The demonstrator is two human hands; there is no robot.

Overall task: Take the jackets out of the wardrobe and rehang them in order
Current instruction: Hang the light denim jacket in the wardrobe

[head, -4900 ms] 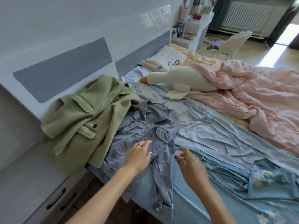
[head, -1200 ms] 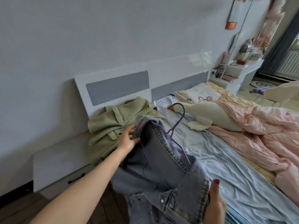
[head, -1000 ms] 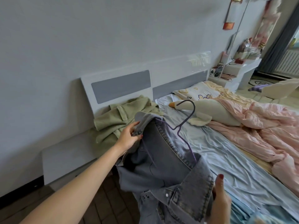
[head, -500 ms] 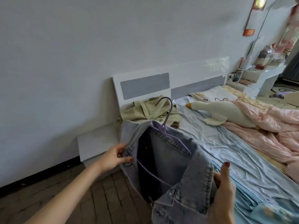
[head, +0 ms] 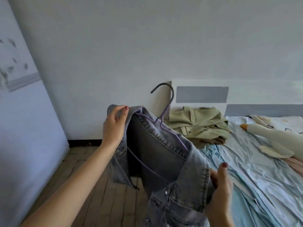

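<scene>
Both hands have a grip on the denim jacket (head: 164,154), which is held up in the air between the wooden floor (head: 91,182) and the bed (head: 255,171). Left hand (head: 114,126) pinches the far shoulder of the jacket, thumb on top and fingers curled under the cloth. Right hand (head: 221,194) grips the near shoulder by the collar, thumb raised and fingers hidden behind the denim. A purple wire hanger (head: 164,115) sits inside the jacket and its hook stands up above the neck.

I judge the denim to be thick and rather heavy, soft enough to sag between the two hands, and not slippery or fragile. The thin hanger can probably bend or slide out of one shoulder, so the best place to hold seems to be the hook, or the shoulders as now.

A green jacket (head: 198,123) lies crumpled on the bed near the headboard (head: 201,94), well apart from the hands. The pale panel at the left (head: 24,128) may be the wardrobe; I cannot tell, and nothing of its inside is visible.
</scene>
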